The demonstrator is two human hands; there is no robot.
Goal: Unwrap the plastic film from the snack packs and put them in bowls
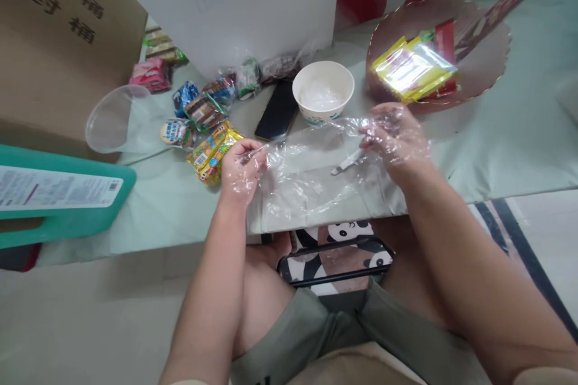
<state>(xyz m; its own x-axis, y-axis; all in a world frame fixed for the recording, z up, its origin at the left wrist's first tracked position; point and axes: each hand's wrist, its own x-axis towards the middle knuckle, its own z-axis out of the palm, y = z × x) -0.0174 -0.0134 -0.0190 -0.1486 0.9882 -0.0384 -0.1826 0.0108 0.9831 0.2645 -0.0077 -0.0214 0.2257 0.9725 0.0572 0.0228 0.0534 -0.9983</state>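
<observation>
A thin, crinkled clear plastic film (pixel 307 180) is stretched between my two hands above the table's front edge. My left hand (pixel 242 171) pinches its left side, thumb against the fingers. On the other side, my right hand (pixel 395 135) grips the film with curled fingers. Shiny clear plastic also lies over the skin of both hands, like thin disposable gloves. A small whitish tool with a metal tip (pixel 347 162) shows through the film; whether my right hand touches it, I cannot tell. Just beyond the film stands a white paper bowl (pixel 323 91).
Behind my left hand lie a yellow snack packet (pixel 212 153), several wrapped snacks (pixel 205 111) and a black phone (pixel 277 111). A clear plastic cup (pixel 112 120) lies at left beside a green jug (pixel 108 210). A scalloped pink bowl (pixel 485 72) holds packets at right. Boxes (pixel 235 6) stand behind.
</observation>
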